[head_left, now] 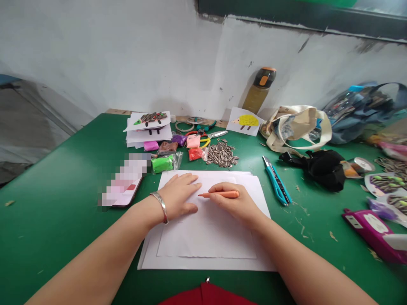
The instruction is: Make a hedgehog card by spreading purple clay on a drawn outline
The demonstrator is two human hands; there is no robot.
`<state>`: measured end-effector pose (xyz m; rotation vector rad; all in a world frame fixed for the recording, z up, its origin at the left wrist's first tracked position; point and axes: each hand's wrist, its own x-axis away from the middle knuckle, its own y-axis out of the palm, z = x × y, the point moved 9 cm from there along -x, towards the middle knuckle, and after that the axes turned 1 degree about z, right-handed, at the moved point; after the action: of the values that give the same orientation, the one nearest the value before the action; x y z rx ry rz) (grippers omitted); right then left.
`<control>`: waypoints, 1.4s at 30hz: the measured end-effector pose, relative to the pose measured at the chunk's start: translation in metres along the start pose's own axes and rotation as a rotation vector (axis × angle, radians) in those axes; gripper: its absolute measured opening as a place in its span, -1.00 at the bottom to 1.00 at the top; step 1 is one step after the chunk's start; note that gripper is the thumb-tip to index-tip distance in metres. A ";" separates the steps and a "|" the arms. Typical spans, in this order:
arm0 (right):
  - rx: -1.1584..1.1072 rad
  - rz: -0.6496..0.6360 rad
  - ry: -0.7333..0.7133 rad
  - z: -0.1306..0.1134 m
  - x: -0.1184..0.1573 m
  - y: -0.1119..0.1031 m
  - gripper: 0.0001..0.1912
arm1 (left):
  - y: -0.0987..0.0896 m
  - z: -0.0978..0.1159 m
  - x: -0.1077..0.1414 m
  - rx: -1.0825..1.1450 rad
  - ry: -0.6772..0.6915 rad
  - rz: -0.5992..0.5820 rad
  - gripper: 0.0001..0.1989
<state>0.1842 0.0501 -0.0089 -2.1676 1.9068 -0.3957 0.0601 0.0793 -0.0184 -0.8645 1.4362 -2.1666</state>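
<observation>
White sheets of paper lie stacked on the green table in front of me, a smaller sheet on top. My left hand rests flat on the upper left of the top sheet, fingers spread, a silver bracelet at the wrist. In my right hand is an orange marker, pinched between thumb and fingers. Its tip points left, close to the paper near my left fingers; whether it touches cannot be made out. No clear drawn line shows on the sheet.
Behind the paper are sunflower seeds, green clay, scissors and a yellow hedgehog picture. A phone lies left; a blue utility knife, black pouch and canvas bag lie right. A bottle leans on the wall.
</observation>
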 end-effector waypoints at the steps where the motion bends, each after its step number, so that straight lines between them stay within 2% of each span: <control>1: -0.036 -0.005 0.008 -0.001 0.000 0.002 -0.88 | 0.000 0.000 0.000 -0.001 0.004 0.005 -0.41; 7: -0.082 -0.015 0.043 -0.007 -0.004 0.014 -0.92 | -0.003 0.002 -0.001 0.020 0.043 0.038 -0.62; 14: -0.109 0.037 0.101 0.002 -0.010 0.013 -0.92 | -0.001 0.000 0.000 0.031 0.045 0.038 -0.63; 23: -0.040 -0.001 0.050 0.000 -0.011 0.019 -0.90 | -0.004 0.003 0.000 0.042 0.040 0.045 -0.63; 30: -0.103 -0.004 0.109 0.007 -0.010 0.019 -0.89 | -0.002 0.001 0.000 0.030 0.023 0.019 -0.56; 42: -0.078 0.072 0.091 0.013 -0.010 0.013 -0.90 | -0.003 0.002 0.000 0.047 0.031 0.038 -0.56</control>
<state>0.1756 0.0581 -0.0263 -2.1563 2.0756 -0.4199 0.0613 0.0794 -0.0155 -0.7840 1.3997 -2.1849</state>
